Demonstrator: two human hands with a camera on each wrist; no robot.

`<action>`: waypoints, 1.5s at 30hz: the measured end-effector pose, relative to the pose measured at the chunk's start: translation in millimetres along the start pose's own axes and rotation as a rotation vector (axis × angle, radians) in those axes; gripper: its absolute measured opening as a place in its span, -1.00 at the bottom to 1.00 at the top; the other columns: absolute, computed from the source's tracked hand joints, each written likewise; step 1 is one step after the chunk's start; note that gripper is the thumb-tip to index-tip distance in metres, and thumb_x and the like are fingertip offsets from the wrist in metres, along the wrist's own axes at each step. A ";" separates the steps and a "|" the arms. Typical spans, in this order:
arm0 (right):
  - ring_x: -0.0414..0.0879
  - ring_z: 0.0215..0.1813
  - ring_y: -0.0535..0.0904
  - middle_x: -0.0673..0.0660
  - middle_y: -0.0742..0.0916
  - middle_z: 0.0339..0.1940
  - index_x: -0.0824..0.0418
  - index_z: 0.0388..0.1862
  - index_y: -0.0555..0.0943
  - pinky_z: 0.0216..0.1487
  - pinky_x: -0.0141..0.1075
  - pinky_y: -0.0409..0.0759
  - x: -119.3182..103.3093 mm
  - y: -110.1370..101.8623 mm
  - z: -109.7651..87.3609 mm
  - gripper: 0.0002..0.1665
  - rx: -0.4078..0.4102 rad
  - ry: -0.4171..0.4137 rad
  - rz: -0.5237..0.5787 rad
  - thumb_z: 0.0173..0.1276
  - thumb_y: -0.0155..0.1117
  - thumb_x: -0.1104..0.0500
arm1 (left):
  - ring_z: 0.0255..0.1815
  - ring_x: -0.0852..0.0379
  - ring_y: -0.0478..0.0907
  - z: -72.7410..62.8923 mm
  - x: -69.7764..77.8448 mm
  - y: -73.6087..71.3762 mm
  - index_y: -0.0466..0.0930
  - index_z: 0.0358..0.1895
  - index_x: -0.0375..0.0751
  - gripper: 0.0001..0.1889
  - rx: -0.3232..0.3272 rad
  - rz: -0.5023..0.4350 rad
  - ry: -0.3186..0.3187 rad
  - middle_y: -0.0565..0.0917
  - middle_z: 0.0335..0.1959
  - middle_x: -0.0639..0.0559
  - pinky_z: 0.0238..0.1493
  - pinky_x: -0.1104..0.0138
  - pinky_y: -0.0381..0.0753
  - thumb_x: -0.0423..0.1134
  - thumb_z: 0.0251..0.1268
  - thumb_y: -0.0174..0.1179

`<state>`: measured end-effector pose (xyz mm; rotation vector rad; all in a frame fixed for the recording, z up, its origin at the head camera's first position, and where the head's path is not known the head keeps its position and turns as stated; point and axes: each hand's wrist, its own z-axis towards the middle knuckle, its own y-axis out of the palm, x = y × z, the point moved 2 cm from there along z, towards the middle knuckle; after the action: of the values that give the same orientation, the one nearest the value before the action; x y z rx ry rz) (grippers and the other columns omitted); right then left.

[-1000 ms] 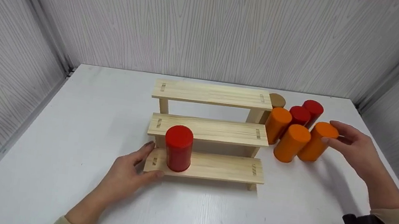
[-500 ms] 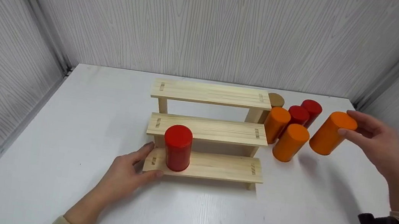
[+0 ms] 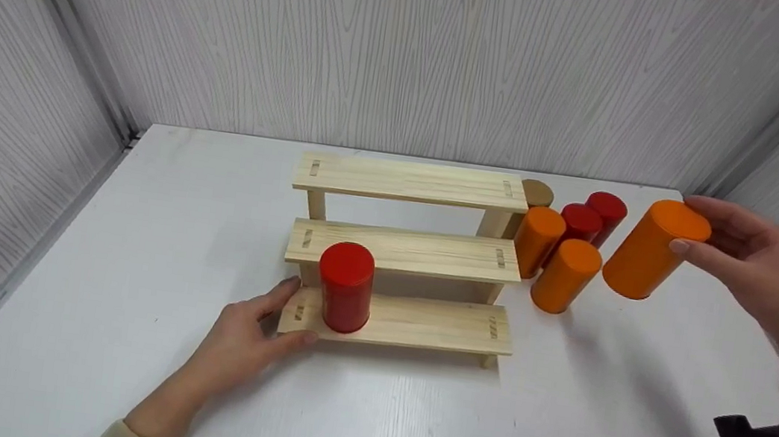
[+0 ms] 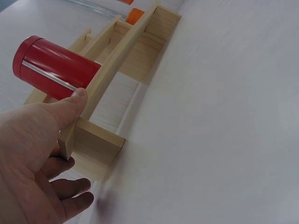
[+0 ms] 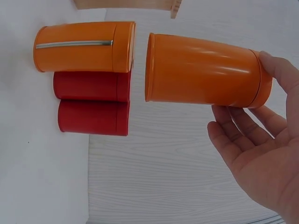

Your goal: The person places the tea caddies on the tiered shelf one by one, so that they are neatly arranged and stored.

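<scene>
My right hand (image 3: 766, 272) grips an orange canister (image 3: 656, 250) near its lidded top, thumb on the near side and fingers behind. The canister hangs tilted above the table, apart from the others. At the left end of a three-tier wooden shelf (image 3: 435, 326), my left hand (image 3: 242, 338) pinches the bottom board, the thumb at its front edge. In the left wrist view, the thumb touches that board beside a red canister (image 4: 60, 67) and the lower fingers curl under it. This red canister stands upright on the lowest tier, close to the left hand.
Right of the shelf stand two orange canisters (image 3: 566, 276), two red canisters (image 3: 605, 213) behind them, and a tan-lidded canister (image 3: 536, 193) partly hidden by the shelf. Everything rests on a white table (image 3: 363, 418) with pale wood-grain panels (image 3: 411, 56) around it.
My right hand has lifted the orange canister off the table and carried it up and to the right, away from the group. The left hand has kept its hold on the shelf.
</scene>
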<state>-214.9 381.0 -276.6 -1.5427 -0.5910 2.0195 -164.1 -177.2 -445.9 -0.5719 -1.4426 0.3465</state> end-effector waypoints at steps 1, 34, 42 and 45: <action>-0.29 0.03 0.70 -0.11 0.73 0.14 0.17 0.50 0.54 0.03 -0.65 0.60 -3.2 0.6 -0.6 -0.35 -0.003 -0.003 -0.003 0.50 0.46 0.08 | 0.59 -0.05 0.36 0.3 -0.4 0.1 0.34 0.63 -0.11 -0.01 -0.001 0.001 -0.003 0.40 0.59 0.02 0.54 0.02 0.39 0.17 0.19 0.57; -0.16 0.11 0.73 0.07 0.75 0.20 0.28 0.40 0.63 0.15 -0.53 0.64 -71.0 49.6 -4.1 -0.34 -0.146 -0.364 0.114 0.31 0.47 0.51 | 0.58 -0.01 0.37 1.8 -1.8 0.7 0.30 0.65 -0.07 0.00 -0.011 0.023 -0.019 0.39 0.60 0.06 0.52 0.08 0.42 0.15 0.20 0.57; -0.12 0.11 0.73 0.09 0.76 0.19 0.23 0.40 0.64 0.19 -0.47 0.64 -83.6 76.3 -6.0 -0.33 -0.205 -0.363 0.130 0.31 0.52 0.45 | 0.57 -0.01 0.40 1.1 -2.0 1.0 0.29 0.66 -0.07 0.02 -0.012 0.017 -0.026 0.38 0.61 0.05 0.51 0.09 0.43 0.20 0.19 0.56; -0.07 0.11 0.72 0.10 0.75 0.18 0.21 0.39 0.64 0.19 -0.44 0.66 -87.5 87.9 -6.4 -0.35 -0.250 -0.344 0.164 0.32 0.53 0.40 | 0.57 -0.02 0.39 0.6 -1.8 1.1 0.30 0.65 -0.09 0.01 -0.008 -0.005 -0.017 0.39 0.60 0.03 0.52 0.08 0.42 0.16 0.20 0.57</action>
<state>-202.8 257.7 -268.8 -1.4248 -0.9048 2.4383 -164.7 -177.2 -447.9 -0.5732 -1.4625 0.3426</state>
